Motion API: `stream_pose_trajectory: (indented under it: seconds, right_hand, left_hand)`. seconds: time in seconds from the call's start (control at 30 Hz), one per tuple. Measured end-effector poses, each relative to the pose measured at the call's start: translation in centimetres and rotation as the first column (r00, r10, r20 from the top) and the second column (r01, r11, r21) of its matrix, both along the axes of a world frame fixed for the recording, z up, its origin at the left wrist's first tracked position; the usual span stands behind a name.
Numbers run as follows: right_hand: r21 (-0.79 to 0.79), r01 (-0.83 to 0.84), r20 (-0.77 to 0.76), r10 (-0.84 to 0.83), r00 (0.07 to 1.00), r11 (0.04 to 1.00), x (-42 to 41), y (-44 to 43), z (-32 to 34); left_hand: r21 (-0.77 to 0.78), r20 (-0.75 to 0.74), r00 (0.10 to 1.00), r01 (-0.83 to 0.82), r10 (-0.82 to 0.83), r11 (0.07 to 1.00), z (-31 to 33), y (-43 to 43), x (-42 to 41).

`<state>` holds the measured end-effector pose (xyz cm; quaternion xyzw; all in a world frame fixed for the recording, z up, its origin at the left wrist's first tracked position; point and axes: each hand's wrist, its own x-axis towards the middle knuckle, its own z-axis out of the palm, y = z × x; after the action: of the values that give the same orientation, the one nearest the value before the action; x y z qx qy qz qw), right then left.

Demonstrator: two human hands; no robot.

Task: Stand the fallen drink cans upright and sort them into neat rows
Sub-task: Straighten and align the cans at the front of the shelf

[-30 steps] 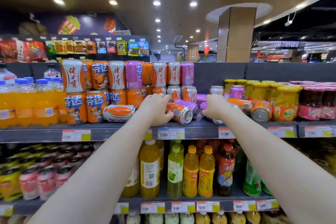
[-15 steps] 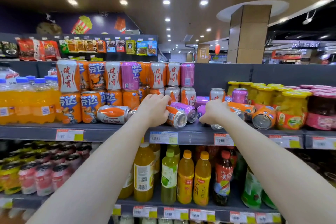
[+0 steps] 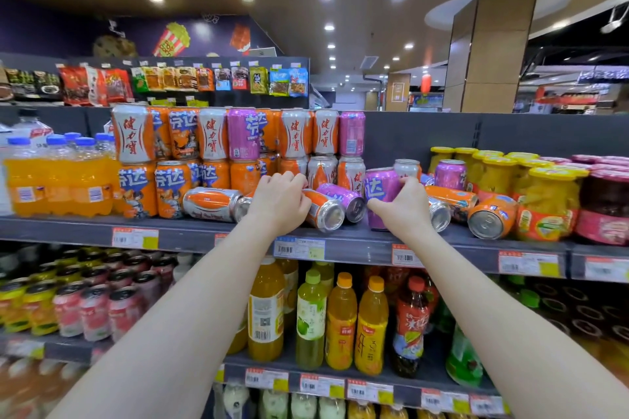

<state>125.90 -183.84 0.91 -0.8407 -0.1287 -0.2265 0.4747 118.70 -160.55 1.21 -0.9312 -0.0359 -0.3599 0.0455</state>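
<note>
At the far left of the shelf (image 3: 85, 228) stand orange soda bottles (image 3: 58, 177) with blue caps, and just beside them upright cans (image 3: 211, 143) are stacked two high in orange, silver and purple. In front of that stack a silver-and-orange can (image 3: 212, 203) lies on its side, its end pointing right toward your left wrist.

Your left hand (image 3: 279, 201) has its fingers curled down over the far end of a fallen orange can (image 3: 323, 211). The can sticks out from under your knuckles to the right, lying on the shelf with its silver end facing you. A fallen purple can (image 3: 342, 197) lies touching it on the right, parallel to it.

Your right hand (image 3: 405, 204) grips a purple can (image 3: 383, 187) that stands upright. Your thumb lies low across its front and your fingers wrap round its right side near the top. Its base is down at the shelf's front edge; you cannot tell whether it rests there.

Just right of that hand more cans lie fallen: a silver-ended can (image 3: 439, 214), a long orange can (image 3: 449, 196) behind it, and an orange can (image 3: 492, 218) with its base toward you. Jars of yellow fruit (image 3: 544, 201) stand beside them.
</note>
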Motion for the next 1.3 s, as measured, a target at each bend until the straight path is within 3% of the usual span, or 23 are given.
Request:
stream_pose_trajectory:
  seconds: [0.23,0.37,0.57,0.7,0.8,0.93,1.1,1.3]
  right_hand:
    - [0.031,-0.074,-0.074,0.076,0.994,0.997,0.0,-1.0,0.0]
    - [0.042,-0.11,-0.027,0.112,0.993,0.993,-0.3,-1.2,-0.4]
    - [0.058,-0.099,0.201,0.085,0.976,0.993,-0.8,-0.4,-0.7]
    - [0.022,-0.081,0.528,0.057,0.847,0.997,-1.9,0.6,0.2]
    - [-0.021,-0.193,0.605,0.166,0.779,0.981,-3.1,2.0,1.0]
    - [-0.151,-0.309,0.392,0.344,0.853,0.939,-3.8,4.3,1.5]
    - [-0.257,-0.272,0.037,0.29,0.956,0.927,-3.8,5.5,1.9]
    - [-0.301,-0.29,-0.038,0.293,0.955,0.908,-3.3,6.0,2.0]
  left_hand:
    - [-0.184,-0.057,0.998,0.016,-0.027,0.983,0.5,-1.3,-0.8]
    - [-0.164,-0.034,0.999,0.004,-0.01,0.986,0.4,-1.8,-0.9]
    - [-0.146,-0.002,1.0,0.011,-0.011,0.989,0.0,-1.9,-0.8]
    - [-0.261,-0.071,0.997,-0.02,0.001,0.965,0.1,-2.1,-1.1]
    - [-0.362,-0.129,0.992,-0.063,0.017,0.93,0.4,-2.3,-1.2]
    - [-0.546,-0.211,0.977,-0.093,-0.029,0.832,1.1,-2.7,-0.9]
    - [-0.677,-0.319,0.945,-0.17,-0.077,0.716,1.4,-2.7,-0.1]
    - [-0.798,-0.296,0.948,-0.181,-0.113,0.575,1.5,-2.5,-0.1]
